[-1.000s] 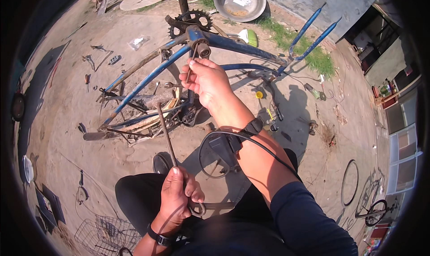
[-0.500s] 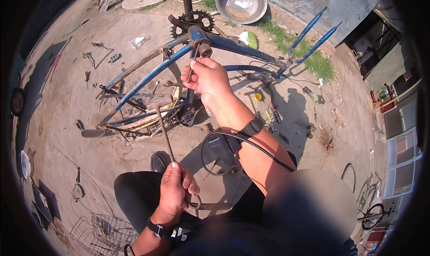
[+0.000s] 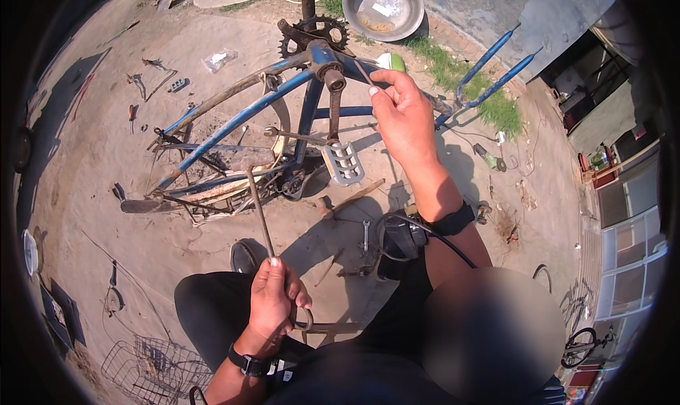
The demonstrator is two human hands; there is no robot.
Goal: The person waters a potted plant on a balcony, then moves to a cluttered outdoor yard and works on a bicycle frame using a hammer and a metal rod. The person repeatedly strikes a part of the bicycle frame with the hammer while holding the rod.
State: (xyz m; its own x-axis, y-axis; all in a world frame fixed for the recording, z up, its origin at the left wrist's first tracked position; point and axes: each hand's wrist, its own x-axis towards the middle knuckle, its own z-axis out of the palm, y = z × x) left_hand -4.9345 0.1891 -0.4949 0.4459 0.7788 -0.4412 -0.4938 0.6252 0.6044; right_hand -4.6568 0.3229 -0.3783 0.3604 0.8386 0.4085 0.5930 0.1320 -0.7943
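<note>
A blue, rusty bicycle frame (image 3: 230, 125) stands ahead of me, its chainring (image 3: 315, 35) at the top. From its bracket hangs a rusty crank arm (image 3: 335, 111) with a grey pedal (image 3: 343, 162). My right hand (image 3: 405, 114) is closed, pinching a thin metal rod (image 3: 364, 73) that points up and left, just right of the bracket and apart from the crank. Low in front of my body, my left hand (image 3: 275, 299) grips a long brown metal rod (image 3: 260, 214) with a looped lower end. The rod leans up toward the frame; whether its tip touches anything I cannot tell.
A rusty spanner (image 3: 294, 135) shows beside the frame. Another spanner (image 3: 365, 236) lies near my feet, and loose tools (image 3: 152, 75) lie to the left. A metal basin (image 3: 382, 12) stands at the back, and a wire basket (image 3: 156, 359) sits at lower left.
My right hand has moved right, away from the bracket, still holding the thin rod. The crank arm and pedal have come into sight. My left hand keeps its grip almost in place.
</note>
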